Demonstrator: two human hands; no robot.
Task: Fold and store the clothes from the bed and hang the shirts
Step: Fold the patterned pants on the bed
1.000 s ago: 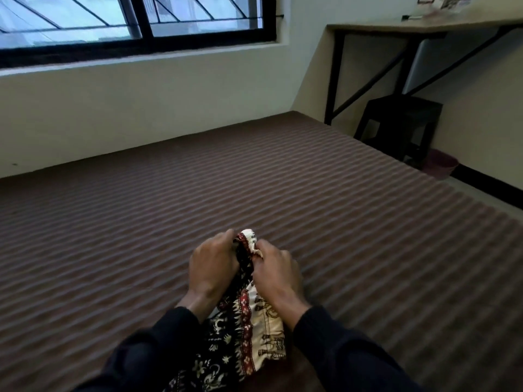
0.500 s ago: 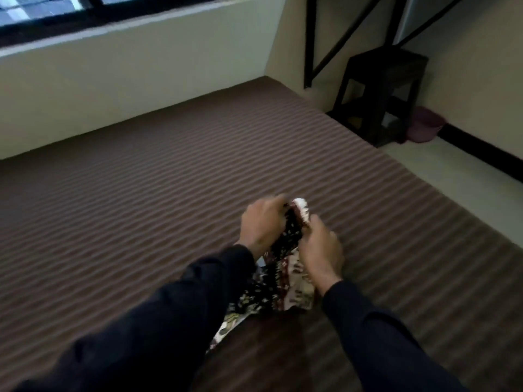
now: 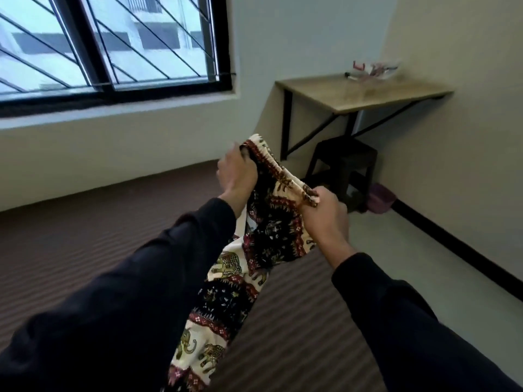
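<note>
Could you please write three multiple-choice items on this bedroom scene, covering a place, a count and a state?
1. Where is the dark plastic stool?
A. on the bed
B. under the wooden wall desk
C. beside the window

2. How many hands hold the elephant-print patterned garment?
A. none
B. one
C. two

3. How is the garment?
A. held up, hanging down
B. folded flat
C. on a hanger

Answers: 1 B, it stands below the desktop. 2 C, the left hand and right hand grip its gathered edge. 3 A, it drapes from both hands.

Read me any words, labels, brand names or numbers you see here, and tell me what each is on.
No readable text anywhere.
Patterned garment: elephant and flower prints only, no lettering.
Items on the desk: too blurred to tell whether they carry any writing.
</note>
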